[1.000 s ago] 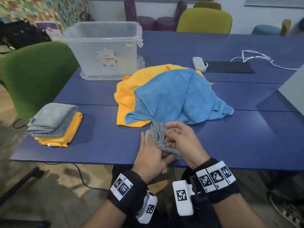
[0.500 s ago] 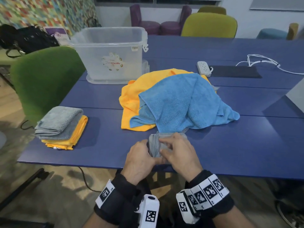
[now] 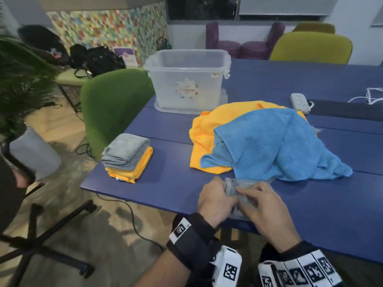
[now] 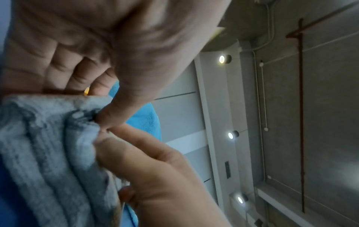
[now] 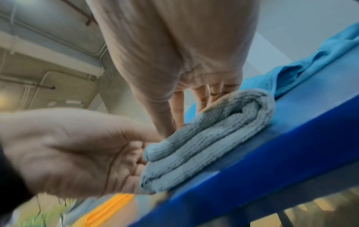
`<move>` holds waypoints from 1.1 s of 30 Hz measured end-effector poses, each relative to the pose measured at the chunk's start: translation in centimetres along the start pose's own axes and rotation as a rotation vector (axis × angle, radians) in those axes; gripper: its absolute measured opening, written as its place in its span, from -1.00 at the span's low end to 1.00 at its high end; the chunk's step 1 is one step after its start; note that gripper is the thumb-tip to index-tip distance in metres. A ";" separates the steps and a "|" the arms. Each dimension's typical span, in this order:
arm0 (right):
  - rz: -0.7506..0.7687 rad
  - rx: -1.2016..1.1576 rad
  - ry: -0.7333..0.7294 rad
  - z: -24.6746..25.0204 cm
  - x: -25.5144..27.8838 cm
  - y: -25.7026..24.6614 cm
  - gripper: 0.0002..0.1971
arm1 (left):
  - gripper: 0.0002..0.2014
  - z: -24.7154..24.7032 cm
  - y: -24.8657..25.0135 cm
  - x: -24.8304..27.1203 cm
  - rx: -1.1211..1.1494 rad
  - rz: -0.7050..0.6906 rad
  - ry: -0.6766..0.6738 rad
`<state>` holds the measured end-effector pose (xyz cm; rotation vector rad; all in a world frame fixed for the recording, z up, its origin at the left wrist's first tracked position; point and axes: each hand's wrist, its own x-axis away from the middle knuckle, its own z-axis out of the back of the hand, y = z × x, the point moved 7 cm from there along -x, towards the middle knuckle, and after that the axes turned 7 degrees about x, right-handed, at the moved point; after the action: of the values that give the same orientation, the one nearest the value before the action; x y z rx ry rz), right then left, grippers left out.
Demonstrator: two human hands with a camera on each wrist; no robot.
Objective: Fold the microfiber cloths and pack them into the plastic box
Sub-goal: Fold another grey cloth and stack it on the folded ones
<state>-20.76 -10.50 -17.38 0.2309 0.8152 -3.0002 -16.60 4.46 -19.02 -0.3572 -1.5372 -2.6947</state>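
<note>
Much of the grey cloth (image 3: 241, 190) is hidden beneath both hands at about 6 o'clock, at the near edge of the blue bench (image 3: 176, 183); only a bunched corner shows between them in the head view. From the right wrist view it reads as a folded wad of several layers lying flat on the bench edge. The left hand (image 3: 216, 200) curls round its left end, thumb tip pinching the top layers, as the left wrist view shows. The right hand (image 3: 264, 210) lies over its right part, thumb and forefinger nipping the fabric; its other fingers lie on the cloth's far side, mostly out of sight.

Just beyond, at 12 to 1 o'clock, a loose blue cloth (image 3: 277, 146) is heaped over a loose orange cloth (image 3: 204, 137), covering most of it; a scrap of grey peeks out at the heap's right edge, too small to make out. At 10 o'clock a folded grey cloth (image 3: 125, 150) sits on a folded orange cloth (image 3: 132, 168), near the bench's left edge.

The clear plastic box (image 3: 186, 79) stands open at 11 o'clock on what seems to be its lid; its frosted walls show no cloth inside, though the floor of it is hard to read. A white power strip (image 3: 298, 101) lies at 2 o'clock, its cable cut off by the frame.
</note>
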 end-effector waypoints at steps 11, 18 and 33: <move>-0.240 -0.194 0.051 0.8 -3.6 -1.9 -0.41 | -0.62 9.3 -0.5 1.7 0.475 -0.228 0.149; -0.293 -0.969 -0.224 -1.2 -10.5 -14.8 -0.46 | -0.62 21.3 3.3 5.5 -0.090 -0.721 0.498; -0.086 -0.770 -0.478 -12.5 -22.0 -26.4 -0.79 | -0.26 30.0 -5.8 -1.1 -0.528 -0.591 0.584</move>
<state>1.05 18.25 -11.57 -0.5177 1.7964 -2.3771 -10.65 32.94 -9.50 0.9535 -0.8398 -3.1513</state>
